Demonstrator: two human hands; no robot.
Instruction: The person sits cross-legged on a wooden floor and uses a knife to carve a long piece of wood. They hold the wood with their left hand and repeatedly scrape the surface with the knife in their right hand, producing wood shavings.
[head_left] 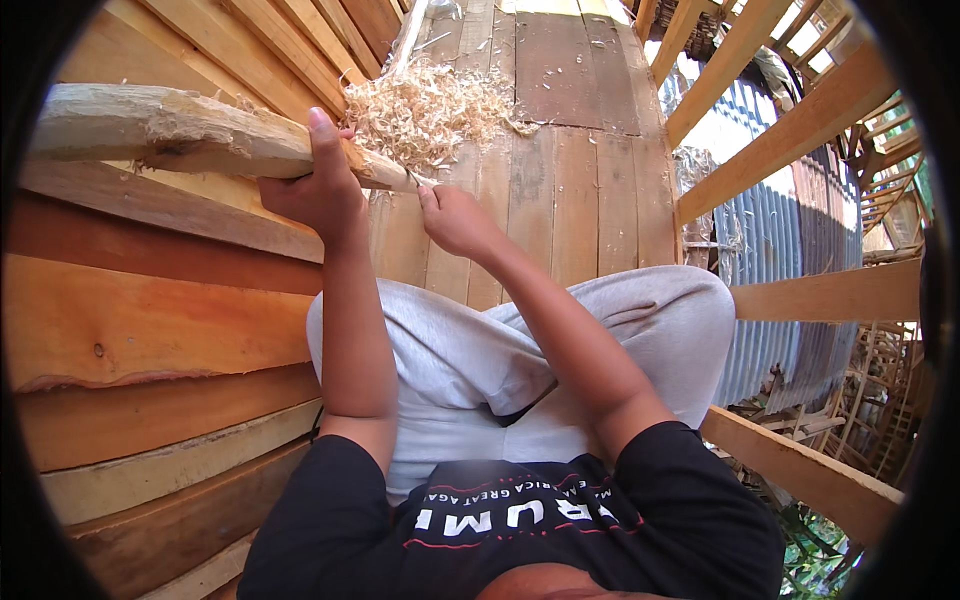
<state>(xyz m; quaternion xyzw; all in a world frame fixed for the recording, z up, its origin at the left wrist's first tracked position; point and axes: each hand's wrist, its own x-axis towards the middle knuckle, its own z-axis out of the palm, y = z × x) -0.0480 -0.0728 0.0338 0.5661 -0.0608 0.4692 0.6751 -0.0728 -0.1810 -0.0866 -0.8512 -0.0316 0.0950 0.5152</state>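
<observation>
Squeezing a long, pale, peeled wooden pole (215, 130), the left hand (325, 195) had its grip closed near the thin end, with the thumb on top and the fingers underneath. The pole was up above the left edge of the brown plank floor (565, 200). Its fat end reached far out to the left, and its thin end pointed right.

The right hand (462, 222) was right by that thin end. Its grip was curled closed on a thin, dark thing (411, 176). Only a bit of it poked out by the thumb, so I could not tell what it was.

Past the hands, a big heap of curly, cream-coloured wood shavings (430, 112) lay along the floor's left edge. Small bits were spread toward the far edge. Long orange-brown wooden boards (160, 315) ran along the left edge too. Light wooden rails (790, 140) stood along the right edge, with wavy grey-blue metal sheets (750, 240) outside them. The person sat with bent legs in soft light-grey trousers (650, 320).
</observation>
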